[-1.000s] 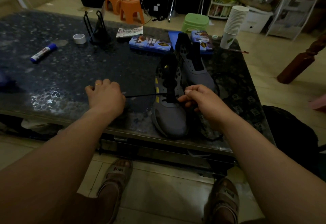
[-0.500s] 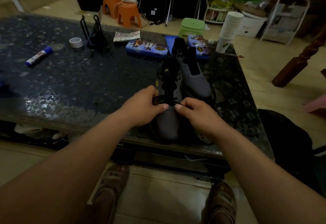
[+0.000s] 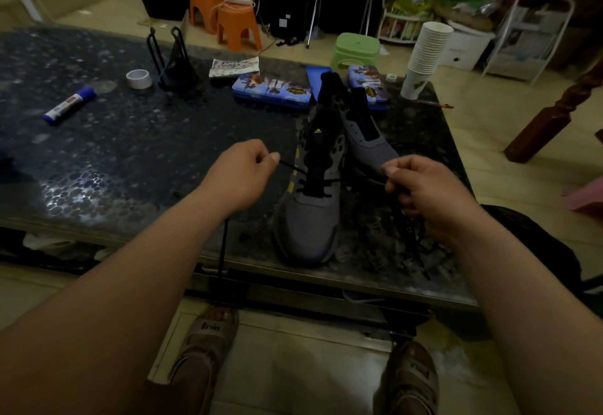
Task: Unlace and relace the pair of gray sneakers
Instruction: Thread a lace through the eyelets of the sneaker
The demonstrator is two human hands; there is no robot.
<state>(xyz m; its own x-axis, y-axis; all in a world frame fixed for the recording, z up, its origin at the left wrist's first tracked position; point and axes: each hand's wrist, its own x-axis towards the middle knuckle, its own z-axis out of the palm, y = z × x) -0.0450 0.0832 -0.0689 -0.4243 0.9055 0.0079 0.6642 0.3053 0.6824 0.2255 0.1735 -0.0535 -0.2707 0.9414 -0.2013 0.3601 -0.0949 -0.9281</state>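
Observation:
Two gray sneakers stand side by side on the dark stone table (image 3: 137, 153). The near sneaker (image 3: 308, 218) points its toe at me and has a black lace (image 3: 318, 184) threaded through its lowest eyelets. The far sneaker (image 3: 368, 140) sits behind and to the right of it, with no lace visible in it. My left hand (image 3: 243, 174) pinches the left lace end just left of the near sneaker; the loose tail hangs down under my wrist. My right hand (image 3: 421, 192) grips the right lace end beside the far sneaker's toe, its tail trailing over the table edge.
Behind the sneakers lie two blue tins (image 3: 270, 89), a stack of paper cups (image 3: 424, 55), a tape roll (image 3: 139, 79), a black stand (image 3: 174, 62) and a glue stick (image 3: 69, 105). Orange stools (image 3: 238, 27) and a green stool (image 3: 355, 50) stand on the floor beyond. A black bag (image 3: 535, 251) sits at the right.
Half a second ago both hands met at the near sneaker's lower eyelets. They have since drawn apart, each pulling a lace end outward.

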